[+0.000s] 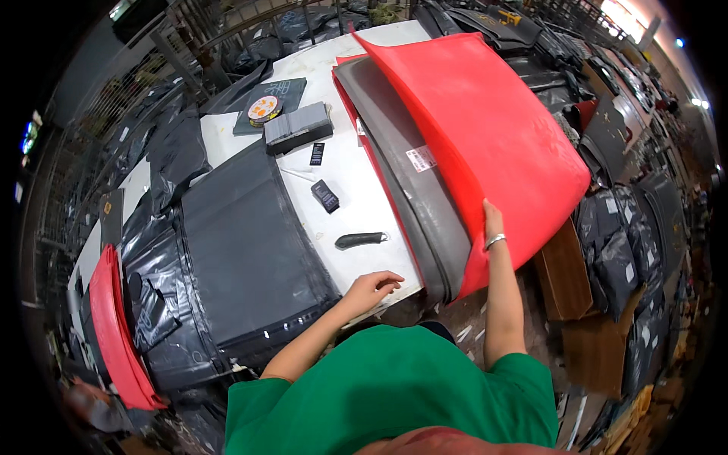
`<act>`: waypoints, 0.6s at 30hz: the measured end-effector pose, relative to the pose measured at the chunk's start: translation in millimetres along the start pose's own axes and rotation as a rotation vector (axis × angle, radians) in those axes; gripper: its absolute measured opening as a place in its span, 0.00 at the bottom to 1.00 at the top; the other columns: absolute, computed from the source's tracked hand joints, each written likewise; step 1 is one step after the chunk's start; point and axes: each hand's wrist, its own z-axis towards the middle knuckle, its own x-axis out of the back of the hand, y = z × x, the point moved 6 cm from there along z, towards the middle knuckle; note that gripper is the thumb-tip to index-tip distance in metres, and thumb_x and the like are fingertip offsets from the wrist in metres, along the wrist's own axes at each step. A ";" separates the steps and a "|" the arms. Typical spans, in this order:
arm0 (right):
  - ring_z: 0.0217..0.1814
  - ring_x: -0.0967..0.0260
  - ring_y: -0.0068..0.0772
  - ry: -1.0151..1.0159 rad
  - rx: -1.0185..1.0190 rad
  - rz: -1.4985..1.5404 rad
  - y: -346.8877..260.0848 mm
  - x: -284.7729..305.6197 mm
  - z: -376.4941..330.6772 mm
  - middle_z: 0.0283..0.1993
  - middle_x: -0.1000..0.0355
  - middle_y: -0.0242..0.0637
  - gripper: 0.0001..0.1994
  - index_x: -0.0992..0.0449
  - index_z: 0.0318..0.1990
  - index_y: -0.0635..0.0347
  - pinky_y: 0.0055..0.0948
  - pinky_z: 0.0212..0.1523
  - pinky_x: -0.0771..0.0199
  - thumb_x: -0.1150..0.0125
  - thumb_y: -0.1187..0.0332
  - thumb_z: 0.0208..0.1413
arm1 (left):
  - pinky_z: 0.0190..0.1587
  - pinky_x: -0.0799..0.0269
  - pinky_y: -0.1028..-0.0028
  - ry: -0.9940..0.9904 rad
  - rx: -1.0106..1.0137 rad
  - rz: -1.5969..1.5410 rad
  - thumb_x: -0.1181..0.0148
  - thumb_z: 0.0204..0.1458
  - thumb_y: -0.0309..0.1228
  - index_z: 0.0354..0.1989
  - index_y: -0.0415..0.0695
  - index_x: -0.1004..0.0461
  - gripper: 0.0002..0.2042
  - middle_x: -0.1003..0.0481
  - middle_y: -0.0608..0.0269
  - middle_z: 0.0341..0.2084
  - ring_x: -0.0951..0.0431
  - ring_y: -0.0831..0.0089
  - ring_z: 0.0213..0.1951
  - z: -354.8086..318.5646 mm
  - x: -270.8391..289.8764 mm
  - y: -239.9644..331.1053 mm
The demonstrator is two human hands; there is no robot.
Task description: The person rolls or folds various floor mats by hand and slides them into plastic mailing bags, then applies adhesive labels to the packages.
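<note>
My right hand (pixel 493 221), with a silver bracelet at the wrist, grips the near edge of a large red sheet (pixel 493 114). The sheet is lifted and bowed above a stack of grey mats (pixel 402 129), one bearing a white label (pixel 421 158). More red shows along the stack's left side. My left hand (pixel 374 288) is over the table's front edge, its fingers loosely bent, with nothing visible in them. Beyond it on the white table (pixel 349 197) lies a black-handled tool (pixel 362 240), possibly a cutter. Farther back are two small black tags (pixel 325 196).
A pile of dark tags (pixel 299 127) and a tape roll (pixel 265 111) sit at the back. Black plastic bags (pixel 243 227) cover the table's left, beside a red stack (pixel 121 326). Cardboard boxes (pixel 563 273) and wrapped black packages (pixel 614 243) stand at right.
</note>
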 end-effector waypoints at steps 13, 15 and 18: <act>0.43 0.34 0.20 -0.442 -0.203 0.471 34.8 -28.5 -0.5 0.41 0.28 0.32 0.17 0.27 0.42 0.68 0.21 0.47 0.36 0.52 0.61 0.60 | 0.20 0.31 0.73 0.712 0.394 -0.540 0.43 0.48 0.35 0.29 0.38 0.27 0.11 0.27 0.61 0.21 0.27 0.70 0.21 289.0 58.5 -54.5; 0.42 0.34 0.19 -0.442 -0.191 0.406 37.1 -25.7 1.7 0.42 0.29 0.32 0.17 0.27 0.43 0.69 0.21 0.46 0.35 0.53 0.61 0.60 | 0.19 0.32 0.74 0.706 0.476 -0.304 0.41 0.47 0.35 0.27 0.39 0.27 0.11 0.27 0.62 0.19 0.28 0.72 0.17 305.5 65.5 -54.0; 0.42 0.34 0.19 -0.469 -0.177 0.358 46.8 -28.6 7.1 0.41 0.28 0.32 0.18 0.27 0.44 0.70 0.21 0.46 0.35 0.53 0.61 0.60 | 0.19 0.32 0.76 0.672 0.444 -0.085 0.40 0.48 0.33 0.25 0.40 0.28 0.09 0.27 0.61 0.20 0.29 0.75 0.17 312.9 76.3 -62.6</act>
